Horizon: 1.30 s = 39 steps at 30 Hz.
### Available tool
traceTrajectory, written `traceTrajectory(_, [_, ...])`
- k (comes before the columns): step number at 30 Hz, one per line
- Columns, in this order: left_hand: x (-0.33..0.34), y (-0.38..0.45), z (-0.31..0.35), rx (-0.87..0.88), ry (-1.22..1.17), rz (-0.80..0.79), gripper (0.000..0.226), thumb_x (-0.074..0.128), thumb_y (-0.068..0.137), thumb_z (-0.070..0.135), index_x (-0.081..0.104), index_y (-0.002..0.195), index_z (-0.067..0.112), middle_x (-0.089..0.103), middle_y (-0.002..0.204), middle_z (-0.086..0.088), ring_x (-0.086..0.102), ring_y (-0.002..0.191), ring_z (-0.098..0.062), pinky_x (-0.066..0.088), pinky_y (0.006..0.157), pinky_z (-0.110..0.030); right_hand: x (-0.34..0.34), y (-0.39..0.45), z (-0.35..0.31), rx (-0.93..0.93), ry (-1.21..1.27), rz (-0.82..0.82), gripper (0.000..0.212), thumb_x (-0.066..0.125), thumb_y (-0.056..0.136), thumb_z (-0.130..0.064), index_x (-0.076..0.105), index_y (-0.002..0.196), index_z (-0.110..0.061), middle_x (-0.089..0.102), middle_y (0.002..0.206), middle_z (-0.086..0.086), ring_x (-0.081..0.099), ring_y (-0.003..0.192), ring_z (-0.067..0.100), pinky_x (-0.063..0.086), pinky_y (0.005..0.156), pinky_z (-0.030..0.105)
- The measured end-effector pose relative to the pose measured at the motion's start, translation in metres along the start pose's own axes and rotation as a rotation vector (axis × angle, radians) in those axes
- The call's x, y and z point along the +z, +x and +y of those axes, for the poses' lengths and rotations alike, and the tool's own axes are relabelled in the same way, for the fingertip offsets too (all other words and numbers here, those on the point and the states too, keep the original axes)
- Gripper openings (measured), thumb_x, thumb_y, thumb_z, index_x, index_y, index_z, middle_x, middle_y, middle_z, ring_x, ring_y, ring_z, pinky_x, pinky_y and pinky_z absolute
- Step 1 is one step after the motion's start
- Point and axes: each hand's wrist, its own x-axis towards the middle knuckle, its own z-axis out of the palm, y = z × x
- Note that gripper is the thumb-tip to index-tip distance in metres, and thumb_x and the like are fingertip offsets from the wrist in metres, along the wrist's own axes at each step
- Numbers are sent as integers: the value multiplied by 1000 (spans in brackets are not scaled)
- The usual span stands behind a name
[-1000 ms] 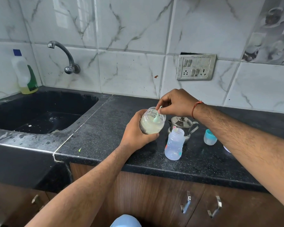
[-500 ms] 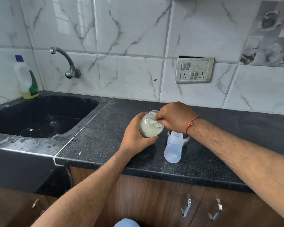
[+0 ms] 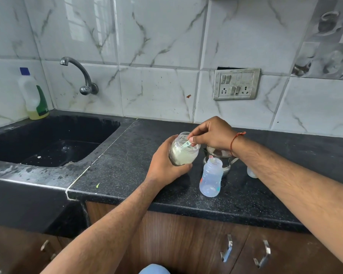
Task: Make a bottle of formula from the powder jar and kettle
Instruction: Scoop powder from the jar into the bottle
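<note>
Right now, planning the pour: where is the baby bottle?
In the head view the baby bottle stands uncapped on the counter, right of the powder jar and just in front of the steel kettle.

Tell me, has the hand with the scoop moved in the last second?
Yes. The right hand has dipped down, pushing the scoop into the powder jar, nearer the baby bottle standing on the counter.

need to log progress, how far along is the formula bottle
Done: the powder jar and baby bottle are both open. In hand: the left hand holds the jar tilted above the counter while the right hand dips a scoop into it. Left: powder into the bottle, which looks empty, water from the kettle, then capping.
</note>
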Motion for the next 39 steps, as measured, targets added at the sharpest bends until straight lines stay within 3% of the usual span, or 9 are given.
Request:
traceTrajectory(2, [0,0,1,-6,5,0,98,99,71,38,51,157,37,68,141,24,64,130,6,55,109,-24,-4,1,3,60,122,28,8,89,81,-16,87,88,-19,82,80,-5,75,84,7,60,84,31])
traceTrajectory(5, [0,-1,2,-29,-12,9,94,100,74,35,52,155,40,68,136,28,61,125,15,50,103,-12,-10,-2,5,162,283,46,6,85,85,-10,84,91,-11,82,81,5,55,47,1,44,45,19])
traceTrajectory(7, [0,-2,3,-47,-18,9,92,100,75,37,53,155,41,69,136,28,62,124,16,52,104,-15,-16,-2,8,235,378,67,6,82,86,-6,83,92,-8,82,84,10,43,44,6,31,35,17])
traceTrajectory(13, [-1,-1,3,-95,2,-8,96,99,75,42,52,158,35,69,142,21,65,129,0,53,110,-26,-27,-2,19,342,521,98,11,81,84,0,81,96,0,81,89,18,40,45,7,27,35,15])
traceTrajectory(24, [3,4,-3,-192,21,-67,100,100,74,38,48,160,32,67,139,20,65,126,-4,46,92,-10,-26,-3,27,384,641,85,17,83,85,-3,80,101,0,82,93,17,41,47,7,29,37,16])
traceTrajectory(28, [2,6,-7,-199,-9,-82,104,101,72,38,47,161,33,67,143,17,65,129,-8,55,114,-35,-33,-9,27,403,701,102,15,82,86,-2,80,100,-1,82,93,16,42,48,7,30,37,16])
traceTrajectory(32, [1,1,1,-135,27,3,121,80,69,64,28,173,33,44,171,10,39,159,-16,32,132,-50,-47,-22,30,396,717,126,12,81,86,-3,80,99,-2,82,94,16,43,49,7,31,39,16])
traceTrajectory(35, [0,-16,15,0,106,172,110,66,77,68,21,173,39,26,177,13,23,163,-16,21,123,-45,-60,-37,35,390,711,147,12,80,87,-3,80,99,-1,82,93,17,44,50,8,33,40,17])
traceTrajectory(39, [0,-48,30,89,75,187,81,79,80,59,48,153,42,49,151,28,50,138,-9,40,111,-38,-77,-61,39,371,710,167,12,79,88,-2,78,100,0,81,85,14,44,49,8,35,41,17])
